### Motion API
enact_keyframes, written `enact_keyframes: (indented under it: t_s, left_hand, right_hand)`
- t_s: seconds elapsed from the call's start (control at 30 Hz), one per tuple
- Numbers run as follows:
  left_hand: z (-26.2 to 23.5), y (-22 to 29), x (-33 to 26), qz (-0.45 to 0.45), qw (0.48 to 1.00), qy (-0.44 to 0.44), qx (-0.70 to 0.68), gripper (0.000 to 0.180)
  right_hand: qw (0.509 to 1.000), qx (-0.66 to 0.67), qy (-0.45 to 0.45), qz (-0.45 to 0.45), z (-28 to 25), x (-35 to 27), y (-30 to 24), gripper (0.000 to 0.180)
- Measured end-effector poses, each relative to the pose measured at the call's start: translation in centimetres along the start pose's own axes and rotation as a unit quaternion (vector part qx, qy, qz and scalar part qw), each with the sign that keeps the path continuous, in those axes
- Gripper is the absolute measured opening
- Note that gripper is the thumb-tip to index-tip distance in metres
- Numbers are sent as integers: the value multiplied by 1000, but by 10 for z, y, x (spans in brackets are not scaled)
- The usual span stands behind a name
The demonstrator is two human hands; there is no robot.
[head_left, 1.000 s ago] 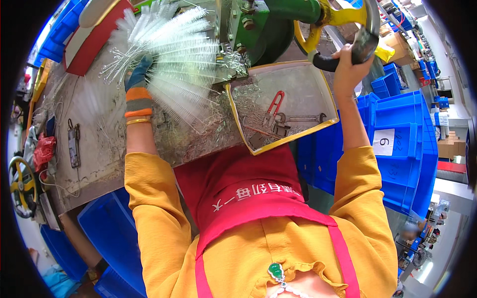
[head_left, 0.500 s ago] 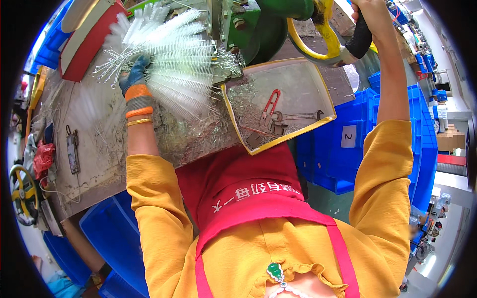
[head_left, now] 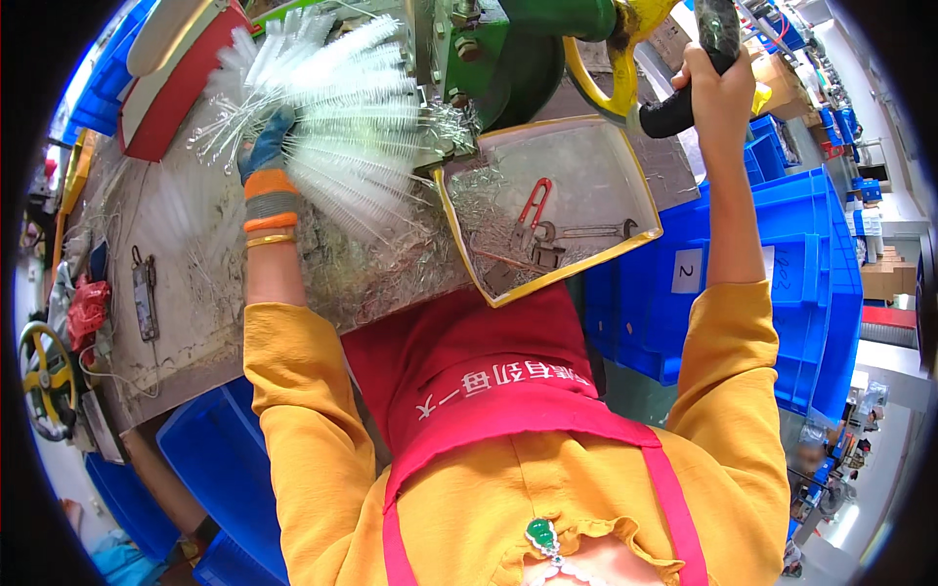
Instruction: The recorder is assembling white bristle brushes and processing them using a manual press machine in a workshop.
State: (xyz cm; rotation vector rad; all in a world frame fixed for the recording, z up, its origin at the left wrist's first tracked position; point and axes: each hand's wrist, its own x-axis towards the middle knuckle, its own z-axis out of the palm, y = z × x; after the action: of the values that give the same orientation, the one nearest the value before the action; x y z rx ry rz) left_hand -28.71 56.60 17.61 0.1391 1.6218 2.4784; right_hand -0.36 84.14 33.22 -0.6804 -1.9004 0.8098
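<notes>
My left hand [head_left: 262, 146], in a blue, grey and orange work glove, is closed on a fanned bundle of white-bristled twisted-wire brushes [head_left: 342, 107]. Their looped wire ends stick out to the left, and the right edge of the fan reaches the green machine [head_left: 528, 59]. The glove and bristles partly hide my fingers. On the right, my bare right hand [head_left: 718, 93] wraps round the black-covered grip [head_left: 667, 115] of the machine's yellow handwheel [head_left: 623, 73]. The wheel's upper part runs out of the picture.
A yellow-rimmed tray [head_left: 576, 278] under the machine holds red-handled pliers [head_left: 534, 203], a wrench [head_left: 591, 231] and wire scraps. Blue crates [head_left: 635, 313] stand right of the worktable [head_left: 200, 322]. A red-and-white box [head_left: 176, 88] lies at far left, beyond a small handheld tool [head_left: 145, 298].
My right hand has come down toward me, and the black grip has turned with the handwheel. My left hand and the brushes stay almost where they were.
</notes>
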Motion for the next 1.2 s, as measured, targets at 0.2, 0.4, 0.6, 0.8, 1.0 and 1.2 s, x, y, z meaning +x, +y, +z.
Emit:
enact_keyframes:
  t_s: [0.2, 0.4, 0.6, 0.8, 1.0, 1.2]
  left_hand:
    - [8, -4, -7, 8, 1000, 28, -1, 24]
    - [3, -8, -3, 12, 1000, 25, -6, 24]
    - [6, -6, 2, 20, 999, 37, 19, 30]
    - [19, 2, -13, 24, 997, 78, 17, 29]
    - [17, -6, 0, 56, 990, 108, 68, 29]
    - [30, 3, -9, 70, 990, 100, 77, 31]
  right_hand:
    - [992, -93, -79, 18, -17, 39, -9, 11]
    - [988, -138, -69, 17, -7, 43, -42, 15]
    - [997, 31, 66, -35, 14, -32, 24, 17]
    - [1000, 18, 16, -20, 3, -15, 12, 20]
    - [994, -96, -58, 6, -4, 28, -30, 13]
    - [995, -93, -18, 17, -4, 26, -37, 15]
